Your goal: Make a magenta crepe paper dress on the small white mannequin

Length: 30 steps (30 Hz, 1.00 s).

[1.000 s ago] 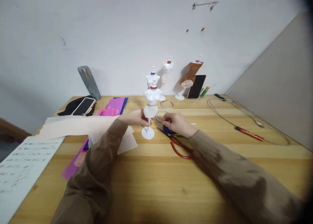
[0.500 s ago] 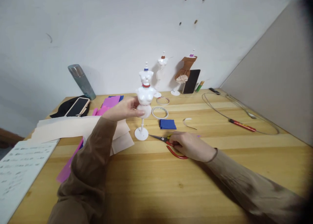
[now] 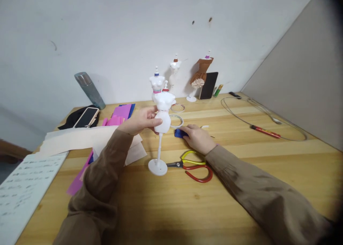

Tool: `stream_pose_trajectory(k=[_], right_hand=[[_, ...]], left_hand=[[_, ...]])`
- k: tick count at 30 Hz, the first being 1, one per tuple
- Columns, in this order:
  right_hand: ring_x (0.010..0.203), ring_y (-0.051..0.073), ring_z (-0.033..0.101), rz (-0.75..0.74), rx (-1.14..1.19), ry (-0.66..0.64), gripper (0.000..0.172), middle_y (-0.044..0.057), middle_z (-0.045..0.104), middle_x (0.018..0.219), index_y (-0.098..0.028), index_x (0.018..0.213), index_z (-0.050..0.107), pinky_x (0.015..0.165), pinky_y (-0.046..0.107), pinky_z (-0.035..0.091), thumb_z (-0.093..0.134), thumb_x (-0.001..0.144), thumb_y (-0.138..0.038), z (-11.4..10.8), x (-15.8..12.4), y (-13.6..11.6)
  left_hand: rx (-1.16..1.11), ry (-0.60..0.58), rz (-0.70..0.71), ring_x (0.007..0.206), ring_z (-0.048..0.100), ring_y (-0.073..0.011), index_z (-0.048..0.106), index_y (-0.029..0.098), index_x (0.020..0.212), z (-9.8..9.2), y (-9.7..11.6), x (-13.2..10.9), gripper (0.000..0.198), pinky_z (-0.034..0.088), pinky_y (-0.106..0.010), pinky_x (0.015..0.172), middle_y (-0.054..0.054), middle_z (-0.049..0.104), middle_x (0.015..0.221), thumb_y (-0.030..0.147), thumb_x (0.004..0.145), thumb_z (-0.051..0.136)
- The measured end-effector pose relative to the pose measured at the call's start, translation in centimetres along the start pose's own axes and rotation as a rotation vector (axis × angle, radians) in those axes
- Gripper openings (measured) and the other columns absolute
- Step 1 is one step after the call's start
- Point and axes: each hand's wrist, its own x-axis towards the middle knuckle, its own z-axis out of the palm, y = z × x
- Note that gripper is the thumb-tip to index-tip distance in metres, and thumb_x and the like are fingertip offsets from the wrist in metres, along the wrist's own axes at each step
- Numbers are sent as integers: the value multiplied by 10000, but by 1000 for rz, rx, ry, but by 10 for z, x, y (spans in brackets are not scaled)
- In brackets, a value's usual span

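Note:
My left hand (image 3: 143,119) is wrapped round the waist of a small white dress-form mannequin (image 3: 164,121) with a red neck band. The mannequin tilts slightly, its round base at or just above the tabletop. My right hand (image 3: 199,138) has its thumb and fingers on a small folded blue piece (image 3: 179,133), cloth or paper, partly hidden by the fingers. Scissors (image 3: 198,168) with one yellow and one red handle lie below my right wrist, blades pointing at the mannequin's base. Rolls of tape (image 3: 177,121) lie just behind.
Behind stand a white mannequin with a blue neck band (image 3: 157,81), another white one (image 3: 174,71) and one in a brown dress (image 3: 203,71). Left are pale paper sheets (image 3: 77,139), a phone (image 3: 87,117) and a bottle (image 3: 89,90). A red-handled cable (image 3: 265,131) lies right.
My right hand has let go of the scissors and moved up to the blue piece. With my left hand the mannequin has come nearer and slightly right.

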Motion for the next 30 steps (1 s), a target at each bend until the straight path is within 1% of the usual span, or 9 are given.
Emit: stream_pose_trajectory(k=[4, 7, 11, 13, 17, 20, 21, 25, 30], right_hand=[[928, 271, 655, 57, 63, -24, 413, 114, 720, 1027, -189, 1231, 675, 765, 331, 462, 641, 824, -250, -2, -2, 7], [843, 262, 649, 98, 117, -24, 341, 119, 708, 933, -171, 1099, 729, 726, 334, 453, 650, 823, -355, -4, -3, 11], [863, 251, 615, 77, 236, 27, 79, 86, 656, 816, -185, 748, 699, 769, 328, 442, 724, 687, -229, -1, -3, 13], [763, 218, 593, 77, 335, 63, 88, 44, 617, 712, -199, 654, 615, 720, 319, 442, 703, 662, -196, 2, -2, 14], [618, 175, 565, 97, 579, 160, 97, 5, 598, 671, -208, 789, 564, 599, 305, 452, 617, 725, -259, -2, -2, 10], [615, 153, 626, 87, 871, 191, 305, 33, 676, 913, -215, 1059, 548, 573, 306, 499, 586, 779, -330, -20, -4, -2], [615, 150, 638, 110, 1106, 188, 366, 42, 684, 964, -218, 1074, 554, 581, 313, 510, 655, 743, -338, -28, -5, -9], [682, 160, 679, 166, 1621, 192, 377, 2, 695, 803, -216, 847, 590, 650, 297, 533, 843, 590, -326, -51, -10, -36], [650, 146, 632, 216, 1653, 194, 332, -14, 684, 717, -212, 765, 635, 662, 299, 516, 861, 581, -370, -51, -3, -56]], left_hand=[[-30, 35, -7, 738, 711, -210, 599, 120, 1238, 9, 8, -1, 697, 572, -278, 598, -144, 731, 955, 509, 696, 802], [-81, 103, -47, 704, 704, -191, 640, 96, 1103, 18, 12, -3, 591, 562, -270, 615, -133, 730, 887, 521, 718, 782], [-210, 181, -167, 707, 699, -176, 631, 99, 1011, 35, 5, -9, 445, 564, -290, 670, -130, 722, 902, 458, 776, 746], [-267, 228, -228, 714, 695, -174, 617, 113, 1026, 45, -2, -15, 414, 553, -280, 657, -127, 718, 920, 421, 780, 745], [-331, 296, -245, 758, 678, -182, 616, 129, 1037, 63, -13, -27, 461, 540, -289, 675, -110, 701, 930, 402, 709, 791], [-361, 325, -199, 764, 636, -165, 640, 106, 946, 72, -16, -30, 465, 524, -287, 699, -101, 681, 899, 397, 639, 831], [-374, 330, -182, 757, 621, -158, 643, 98, 914, 74, -16, -30, 462, 515, -282, 695, -98, 672, 886, 391, 618, 843], [-432, 364, -134, 762, 599, -164, 629, 113, 956, 81, -18, -24, 500, 503, -300, 702, -67, 638, 870, 340, 577, 863], [-445, 390, -104, 818, 599, -186, 610, 158, 1056, 88, -21, -16, 531, 502, -308, 706, -60, 637, 928, 278, 587, 828]])
